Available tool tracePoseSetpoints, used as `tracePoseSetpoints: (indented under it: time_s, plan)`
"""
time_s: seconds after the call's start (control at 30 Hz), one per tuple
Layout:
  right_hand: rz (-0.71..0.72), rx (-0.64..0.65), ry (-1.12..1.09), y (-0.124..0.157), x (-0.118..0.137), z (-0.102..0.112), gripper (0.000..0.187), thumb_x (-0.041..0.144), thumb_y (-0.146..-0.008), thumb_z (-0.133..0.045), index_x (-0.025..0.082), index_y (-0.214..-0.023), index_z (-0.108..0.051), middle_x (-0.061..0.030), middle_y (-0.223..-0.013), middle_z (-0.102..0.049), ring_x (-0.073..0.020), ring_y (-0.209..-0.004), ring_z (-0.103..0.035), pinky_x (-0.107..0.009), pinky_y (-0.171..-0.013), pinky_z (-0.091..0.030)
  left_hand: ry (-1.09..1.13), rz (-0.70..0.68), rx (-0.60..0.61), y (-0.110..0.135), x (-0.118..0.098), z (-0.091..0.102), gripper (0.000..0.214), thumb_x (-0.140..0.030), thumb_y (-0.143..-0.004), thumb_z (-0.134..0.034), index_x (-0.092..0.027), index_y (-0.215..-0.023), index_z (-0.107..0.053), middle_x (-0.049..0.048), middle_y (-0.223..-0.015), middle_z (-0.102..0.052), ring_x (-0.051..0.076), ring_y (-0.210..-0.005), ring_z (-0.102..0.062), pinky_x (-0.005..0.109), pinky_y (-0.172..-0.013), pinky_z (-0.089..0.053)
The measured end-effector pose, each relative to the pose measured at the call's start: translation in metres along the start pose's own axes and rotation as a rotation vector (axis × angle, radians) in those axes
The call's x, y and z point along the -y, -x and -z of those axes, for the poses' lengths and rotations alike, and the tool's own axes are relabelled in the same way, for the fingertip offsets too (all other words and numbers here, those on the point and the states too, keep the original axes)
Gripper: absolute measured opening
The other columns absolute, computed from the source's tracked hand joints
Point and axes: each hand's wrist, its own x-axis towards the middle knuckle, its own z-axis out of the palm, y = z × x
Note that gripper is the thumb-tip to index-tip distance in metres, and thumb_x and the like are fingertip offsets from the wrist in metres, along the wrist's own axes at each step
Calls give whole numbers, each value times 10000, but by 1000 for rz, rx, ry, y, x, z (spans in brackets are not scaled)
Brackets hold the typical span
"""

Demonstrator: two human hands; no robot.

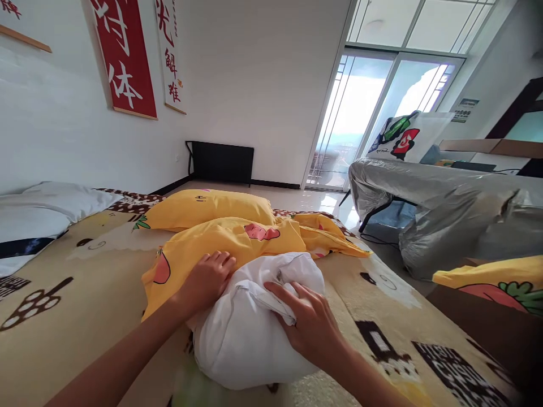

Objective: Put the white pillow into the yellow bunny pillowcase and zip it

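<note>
White pillow (246,339) sits near on the patterned blanket (110,294), right hand's (311,322) fingers clamped on a loose fold (261,295), probably since slack cloth grips easier, while the left hand's (207,280) fingers lie close together on the yellow cover (220,237), can't tell if gripping.

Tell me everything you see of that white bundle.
The white bundle looks like a soft, plump pillow in plain, creased cloth. It lies bunched on the patterned blanket, against the yellow cloth. The right hand grips a gathered fold on its top; the left hand is at its left side, perhaps touching it.
</note>
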Motion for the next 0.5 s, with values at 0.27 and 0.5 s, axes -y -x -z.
tracePoseSetpoints:
  time_s: [0.27, 0.5]
  plan:
    - [49, -248, 8, 32, -18, -21, 427, 243, -765, -495, 296, -1151, -668, -97, -1023, -653, -268, -932, -645, -384, -764, -547, 827, 130, -110, -7, -23, 21, 290, -318, -933, -381, -194, -1000, -634, 55, -1071, -660, 176, -997, -593, 305, -891, -461]
    - [-221, -309, 63, 121, -62, -15, 414, 167, -752, -467, 312, -1046, -719, -77, -1104, -652, -296, -990, -647, -381, -813, -537, 1152, -59, 294, -15, -62, 29, 430, -402, -939, -327, -276, -1292, -540, 3, -1344, -537, 186, -1238, -484, 331, -1085, -322]
